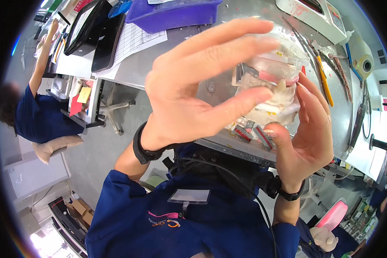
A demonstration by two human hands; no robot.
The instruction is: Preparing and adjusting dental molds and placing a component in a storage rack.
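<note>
At the bench edge stands a dental plaster model point(276, 101) with off-white teeth, in a clear frame. A pink wax or gum-like strip point(268, 78) runs along its upper part. My right hand point(307, 129) grips the model's right side, fingertips by the pink strip and thumb low at the front. My left hand point(202, 81) is spread at the model's left, thumb in front of the teeth and fingers reaching over the top. Its fingertips are slightly blurred; whether they touch cannot be told. Grey and red pieces point(254, 135) sit at the model's lower front.
A purple tray point(174, 16) stands at the back, beside printed sheets point(139, 43) and a black tablet-like device point(109, 43). On the right lie a yellow-handled tool point(324, 84), a white device point(316, 17) and a corded handpiece point(357, 127). Another person point(43, 112) works at far left.
</note>
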